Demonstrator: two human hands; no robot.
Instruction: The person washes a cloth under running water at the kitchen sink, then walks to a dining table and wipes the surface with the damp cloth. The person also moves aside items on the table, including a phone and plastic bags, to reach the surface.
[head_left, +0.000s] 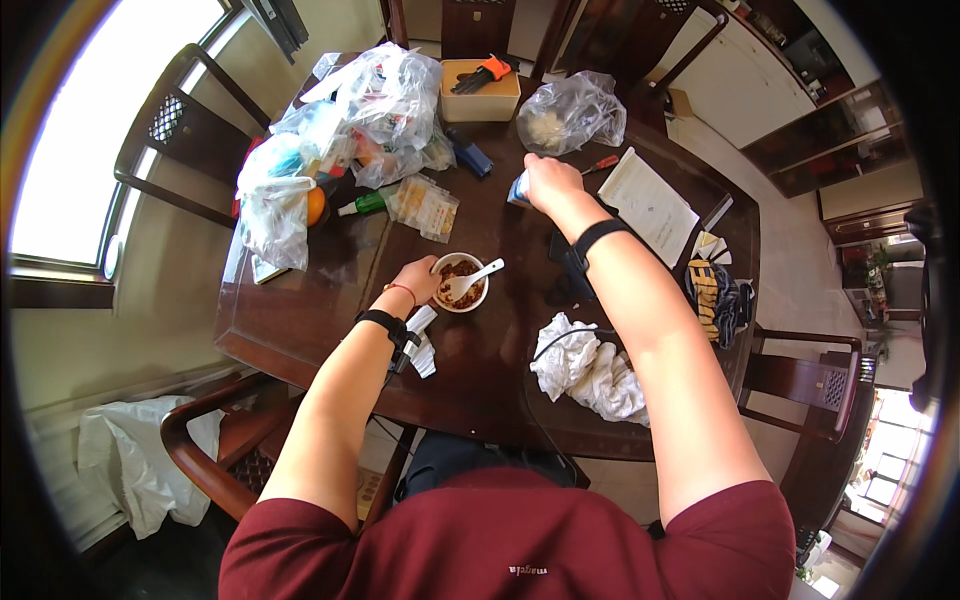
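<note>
My left hand (417, 280) holds the left rim of a white bowl (484, 294) on the dark wooden table. Dark reddish-brown food covers the inside of the bowl. A white spoon (469, 281) lies in it, its handle pointing to the upper right over the rim. Farther forward and to the right, my right hand (553, 180) is closed around a small blue and white carton (517, 190), mostly hidden by the fingers. Just beyond that hand lies a clear plastic bag (574, 116) with something pale inside. A red-handled tool (603, 163) lies to its right.
Plastic bags (390, 90) of goods crowd the back left, beside a tan box (480, 105) with black-orange gloves (487, 73) on top. Flat packets (426, 206) and a green bottle (369, 202) lie before them. Right are papers (651, 206), a crumpled white cloth (589, 367) and a cable (529, 397).
</note>
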